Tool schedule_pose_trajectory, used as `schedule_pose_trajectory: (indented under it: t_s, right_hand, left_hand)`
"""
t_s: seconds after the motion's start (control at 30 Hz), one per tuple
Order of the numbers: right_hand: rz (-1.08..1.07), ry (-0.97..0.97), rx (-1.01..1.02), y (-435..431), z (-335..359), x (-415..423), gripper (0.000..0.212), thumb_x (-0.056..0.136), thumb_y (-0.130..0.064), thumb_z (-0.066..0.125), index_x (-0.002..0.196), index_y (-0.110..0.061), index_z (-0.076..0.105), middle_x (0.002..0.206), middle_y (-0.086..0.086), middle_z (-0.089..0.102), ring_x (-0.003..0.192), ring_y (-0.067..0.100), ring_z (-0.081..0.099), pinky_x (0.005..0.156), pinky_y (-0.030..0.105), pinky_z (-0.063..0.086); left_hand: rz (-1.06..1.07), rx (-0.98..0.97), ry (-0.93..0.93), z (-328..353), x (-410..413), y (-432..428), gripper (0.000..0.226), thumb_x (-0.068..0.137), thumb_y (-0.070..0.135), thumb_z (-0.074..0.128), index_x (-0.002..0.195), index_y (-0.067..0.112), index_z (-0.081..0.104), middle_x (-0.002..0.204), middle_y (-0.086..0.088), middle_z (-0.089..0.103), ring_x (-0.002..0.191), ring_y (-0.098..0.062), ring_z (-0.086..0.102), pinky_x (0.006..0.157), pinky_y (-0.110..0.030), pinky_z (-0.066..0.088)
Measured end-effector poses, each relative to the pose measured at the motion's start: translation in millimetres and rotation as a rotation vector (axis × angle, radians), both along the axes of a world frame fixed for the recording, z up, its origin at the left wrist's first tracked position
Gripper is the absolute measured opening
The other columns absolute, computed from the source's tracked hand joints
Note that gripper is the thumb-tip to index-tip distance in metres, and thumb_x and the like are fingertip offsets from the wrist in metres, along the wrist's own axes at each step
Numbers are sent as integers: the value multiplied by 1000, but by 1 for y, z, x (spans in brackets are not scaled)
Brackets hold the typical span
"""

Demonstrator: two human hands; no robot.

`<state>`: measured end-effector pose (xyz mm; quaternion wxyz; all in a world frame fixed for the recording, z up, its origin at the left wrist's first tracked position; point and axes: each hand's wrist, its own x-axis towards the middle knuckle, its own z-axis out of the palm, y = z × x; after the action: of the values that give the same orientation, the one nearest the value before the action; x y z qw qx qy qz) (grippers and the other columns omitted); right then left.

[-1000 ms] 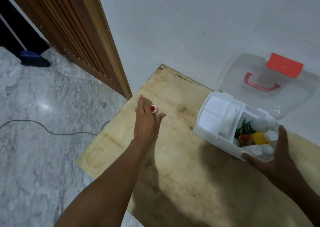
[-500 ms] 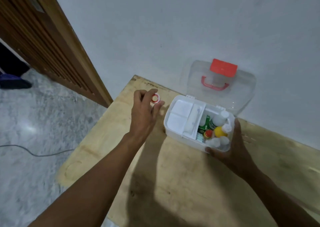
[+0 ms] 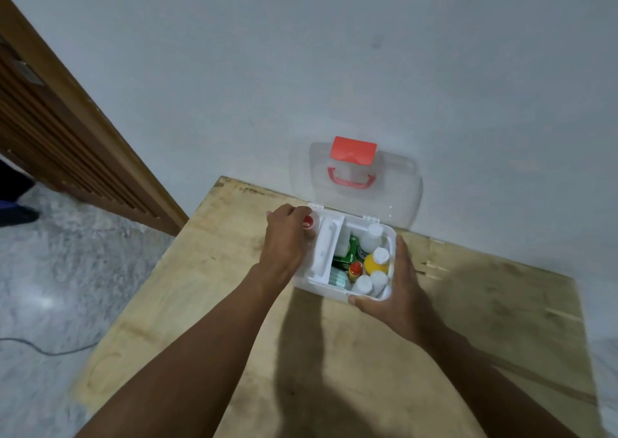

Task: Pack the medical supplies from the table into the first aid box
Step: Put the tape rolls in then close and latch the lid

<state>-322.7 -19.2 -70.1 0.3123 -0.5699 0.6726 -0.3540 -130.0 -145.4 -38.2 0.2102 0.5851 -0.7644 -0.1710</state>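
two hands at white box (image 3: pixel 337 292) on plywood table (image 3: pixel 468 320), left fingers (image 3: pixel 302 215) pinching red-and-white roll (image 3: pixel 308 221), right fingers (image 3: pixel 399 247) pressed on box, grey wall (image 3: pixel 301 52)

Soft, fairly dim indoor light is falling from above and behind the person, so both arms are casting broad dark shadows across the near half of the table (image 3: pixel 485 303). A pale sheen is glaring off the floor (image 3: pixel 43 300) at the left, and the clear lid (image 3: pixel 394 196) is catching faint highlights. The wide lens is bending the door frame (image 3: pixel 100 126), and everything is looking slightly soft, most of all toward the edges.
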Motion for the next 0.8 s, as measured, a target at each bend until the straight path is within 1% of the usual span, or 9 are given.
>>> schedule_pose_trajectory:
  t_s: [0.07,0.2,0.3,0.33,0.4,0.43,0.5,0.6,0.8]
  right_hand:
    - [-5,18,23,-1,-3,-1,128,51,-58,88,151,-32,12,146,-11,37,131,13,46,103,40,51]
    - [-3,28,28,-3,-4,0,127,52,-57,88,151,-32,11,147,-13,36,131,14,46,102,38,52]
    - [9,39,26,-2,-5,0,126,54,-55,88,150,-32,11,148,-11,35,133,15,46,104,41,51]
    - [8,35,30,-2,-5,0,126,54,-56,88,151,-31,10,148,-11,35,133,15,45,103,42,51]
    - [3,23,29,-2,-5,-1,127,53,-58,87,151,-31,11,148,-10,36,133,16,45,102,44,52]
    - [6,21,29,-2,-5,-1,126,54,-59,86,151,-31,11,148,-10,36,133,16,45,102,45,52]
    - [20,28,32,-2,-4,-1,125,55,-65,84,151,-29,12,149,-10,35,134,17,45,103,46,51]
    - [31,30,20,-1,-3,-1,127,54,-76,76,152,-28,12,148,-10,36,134,18,45,102,45,52]
    - [40,63,29,-1,-7,-2,129,55,-77,74,153,-25,9,151,-9,34,137,20,43,103,48,51]
  left_hand:
    - [11,25,-11,-1,0,-1,30,81,5,70,110,11,73,100,-10,67,94,-30,59,99,-58,44]
    - [11,87,7,0,2,-2,43,87,9,70,129,11,65,125,-12,64,115,-31,57,110,-48,39]
    - [5,67,80,6,6,6,43,91,14,69,134,12,60,137,-11,53,123,-30,51,101,-34,43]
    - [9,54,98,7,9,11,44,93,19,68,136,13,59,141,-10,50,126,-29,49,99,-34,44]
    - [-10,36,100,7,14,21,46,95,26,65,138,14,56,147,-8,45,130,-29,46,103,-42,45]
    - [-39,39,81,6,16,25,46,96,26,63,139,13,55,149,-9,44,133,-31,45,109,-48,41]
    - [-105,42,19,1,20,30,45,97,28,61,138,11,55,151,-12,42,138,-32,41,117,-57,23]
    - [-137,43,-49,-4,22,30,51,98,35,56,143,11,49,155,-13,37,146,-30,30,118,-59,8]
    - [-187,68,-114,-12,25,28,71,97,56,40,154,15,31,164,-9,18,153,-23,11,119,-57,6]
